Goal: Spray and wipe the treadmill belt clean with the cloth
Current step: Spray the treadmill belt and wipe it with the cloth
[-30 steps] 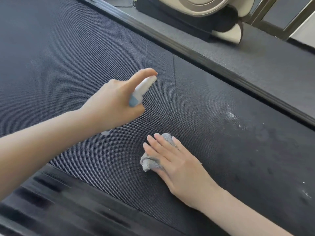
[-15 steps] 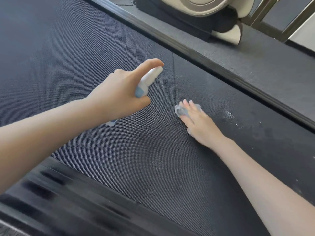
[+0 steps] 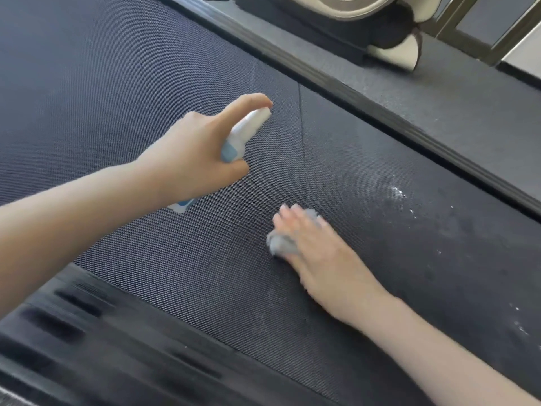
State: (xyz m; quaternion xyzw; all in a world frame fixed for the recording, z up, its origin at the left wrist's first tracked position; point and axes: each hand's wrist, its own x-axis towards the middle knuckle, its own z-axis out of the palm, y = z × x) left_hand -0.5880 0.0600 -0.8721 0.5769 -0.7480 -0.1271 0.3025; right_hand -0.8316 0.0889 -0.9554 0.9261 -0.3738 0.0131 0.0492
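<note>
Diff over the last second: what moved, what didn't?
Right hand pushed the cloth out along the belt to the seam, then pulled it back toward the near edge. Left hand still grips the spray bottle, finger on its top, barely shifted. White specks remain.

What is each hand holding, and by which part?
The left hand grips the spray bottle round its body, forefinger on the top. The right hand presses the cloth onto the belt with straight fingers.

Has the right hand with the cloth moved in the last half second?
Yes. The right hand, pressing the grey cloth, has slid back toward the person, down along the belt seam, away from the far side rail.
</note>
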